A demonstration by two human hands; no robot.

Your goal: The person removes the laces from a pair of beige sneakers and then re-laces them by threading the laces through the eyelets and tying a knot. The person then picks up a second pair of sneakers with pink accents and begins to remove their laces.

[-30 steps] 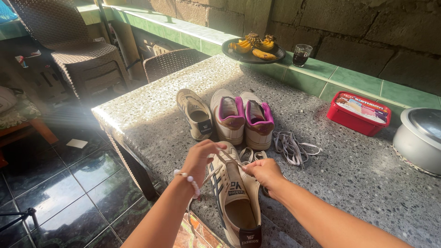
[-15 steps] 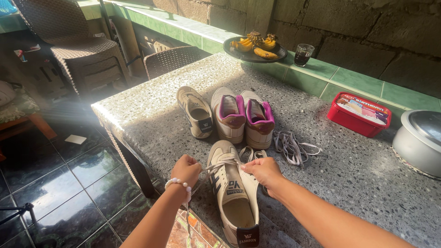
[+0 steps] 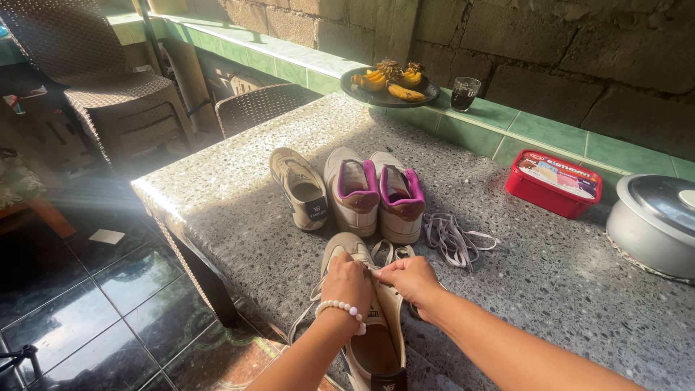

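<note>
Where hands (image 3: 384, 279) meet — loose laces (image 3: 452, 239) beside

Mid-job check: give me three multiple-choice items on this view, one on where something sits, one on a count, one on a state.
1. Where do the loose laces lie?
A. right of the pink-lined pair
B. in the red tub
C. on the floor

2. How many shoes are on the table?
A. two
B. four
C. six

3. What are both hands doing?
A. resting flat on the table
B. gripping the lace on the near shoe
C. lifting the pot

Answers:
1 A: the laces lie on the tabletop beside the pink-lined pair.
2 B: three in a row plus the near shoe.
3 B: left hand and right hand meet over that shoe's lacing.
</note>
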